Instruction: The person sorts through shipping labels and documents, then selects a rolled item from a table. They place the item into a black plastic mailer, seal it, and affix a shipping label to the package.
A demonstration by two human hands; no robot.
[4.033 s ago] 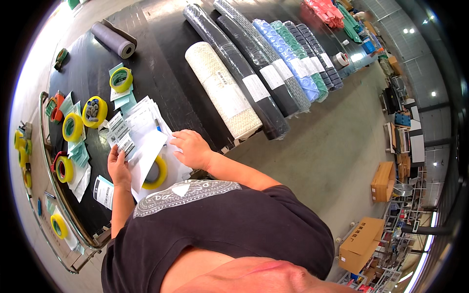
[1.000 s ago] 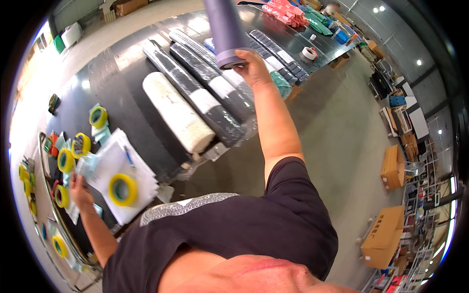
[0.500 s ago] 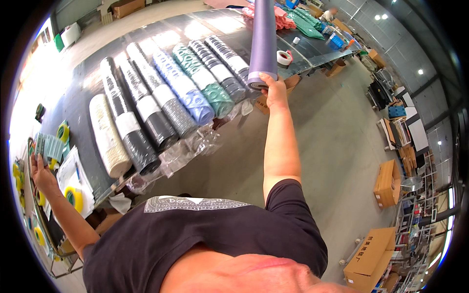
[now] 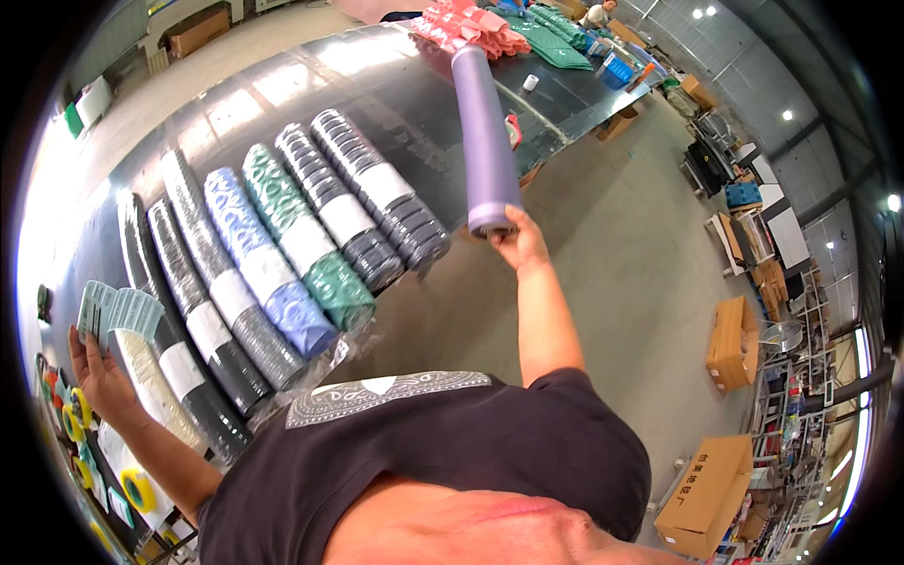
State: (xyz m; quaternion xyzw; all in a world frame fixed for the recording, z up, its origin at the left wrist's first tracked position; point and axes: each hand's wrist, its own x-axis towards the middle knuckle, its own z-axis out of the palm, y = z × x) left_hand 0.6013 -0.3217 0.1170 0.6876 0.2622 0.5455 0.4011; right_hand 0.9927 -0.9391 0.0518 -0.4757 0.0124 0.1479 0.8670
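My right hand (image 4: 523,243) is closed on the near end of a purple rolled mat (image 4: 485,141), which points away from me at the table's right side. The roll's far end reaches toward a heap of coral-pink mats (image 4: 471,28). Off to the left, my left hand (image 4: 102,381) grips fanned pale green printed labels (image 4: 121,309) above the row of rolls. Under and beside them lie a cream roll (image 4: 155,381), a black roll (image 4: 184,363), a blue roll (image 4: 268,259), a green roll (image 4: 306,235) and a black ribbed roll (image 4: 377,184), several with white bands.
The dark table (image 4: 395,94) carries green mats (image 4: 556,42), a small white cylinder (image 4: 530,83) and a blue basket (image 4: 617,71). Yellow tape rolls (image 4: 138,490) sit at lower left. Cardboard boxes (image 4: 733,344) and shelving stand right; another person (image 4: 598,14) is far back.
The view has shifted, so the row of rolls sits farther left and lower. The purple roll's far end has come into view. My left hand with the labels now appears over the rolls.
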